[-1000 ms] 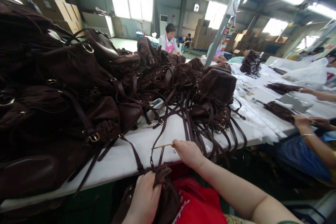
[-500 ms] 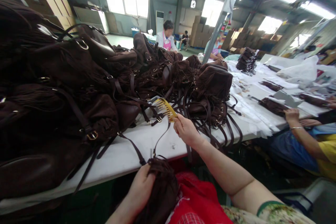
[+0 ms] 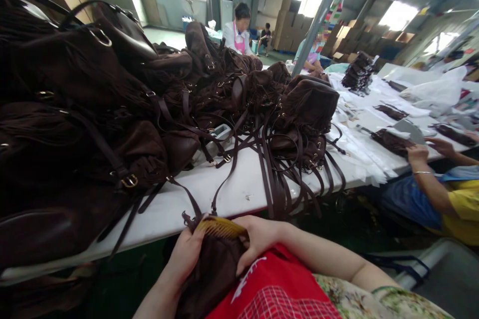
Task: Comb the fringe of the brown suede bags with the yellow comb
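A dark brown suede bag (image 3: 209,269) rests on my lap against the red apron, its strap running up onto the white table. My left hand (image 3: 186,254) is closed on the bag's upper left edge. My right hand (image 3: 256,239) grips one end of a yellow comb (image 3: 224,228), its thumb bent down near the bag. The comb lies across the top of the bag, teeth toward it, and its far end reaches my left hand's fingers. Part of the bag is hidden behind my hands.
Brown bags with straps and gold buckles (image 3: 129,180) are heaped on the white table (image 3: 179,209). A grey metal post (image 3: 314,30) rises behind them. At right, a co-worker's hand (image 3: 417,157) handles a brown piece. A grey bin (image 3: 445,269) stands lower right.
My right hand has brought the yellow comb down from above the table onto the bag. My left hand has shifted slightly left, still holding the bag.
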Tool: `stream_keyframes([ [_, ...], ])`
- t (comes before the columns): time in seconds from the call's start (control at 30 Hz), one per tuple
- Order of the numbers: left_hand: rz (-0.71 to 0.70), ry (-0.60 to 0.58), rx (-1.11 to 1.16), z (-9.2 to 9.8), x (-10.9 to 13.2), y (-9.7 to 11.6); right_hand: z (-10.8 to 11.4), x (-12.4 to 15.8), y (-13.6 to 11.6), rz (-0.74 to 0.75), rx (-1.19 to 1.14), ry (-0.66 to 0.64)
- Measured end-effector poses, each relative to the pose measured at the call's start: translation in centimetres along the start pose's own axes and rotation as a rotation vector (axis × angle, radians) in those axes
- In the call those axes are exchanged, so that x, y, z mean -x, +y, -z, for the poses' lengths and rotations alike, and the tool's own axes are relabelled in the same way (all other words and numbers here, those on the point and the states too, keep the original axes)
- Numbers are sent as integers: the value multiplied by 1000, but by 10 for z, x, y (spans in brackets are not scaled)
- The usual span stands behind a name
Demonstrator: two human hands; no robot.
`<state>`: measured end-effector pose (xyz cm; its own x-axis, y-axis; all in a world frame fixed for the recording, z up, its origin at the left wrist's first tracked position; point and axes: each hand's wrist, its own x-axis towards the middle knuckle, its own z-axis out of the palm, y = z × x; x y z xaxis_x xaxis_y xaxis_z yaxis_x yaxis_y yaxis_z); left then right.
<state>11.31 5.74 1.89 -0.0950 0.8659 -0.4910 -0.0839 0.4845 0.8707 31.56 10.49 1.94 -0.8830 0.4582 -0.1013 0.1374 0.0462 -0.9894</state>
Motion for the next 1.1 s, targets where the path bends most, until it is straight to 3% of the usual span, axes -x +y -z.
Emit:
stream_keyframes([
  [0.17,12,6,-31,1,-1,1,-1,18,10,-152,507,41],
  [0.3,25,13,-52,4,-2,2,-5,24,20,-116,616,68],
  [0.5,17,27,-109,8,-5,2,-8,23,35,-7,253,127],
  [0.67,5,59,-129,8,-5,0,-3,20,35,-202,-299,-87],
  [0.77,6,42,-139,8,-4,2,-3,16,31,-274,-545,-109],
  [0.93,27,-124,-123,7,-4,-1,2,9,18,-270,-687,58],
  [1.1,21,-394,-20,-2,3,-4,10,-11,3,-256,-649,149],
])
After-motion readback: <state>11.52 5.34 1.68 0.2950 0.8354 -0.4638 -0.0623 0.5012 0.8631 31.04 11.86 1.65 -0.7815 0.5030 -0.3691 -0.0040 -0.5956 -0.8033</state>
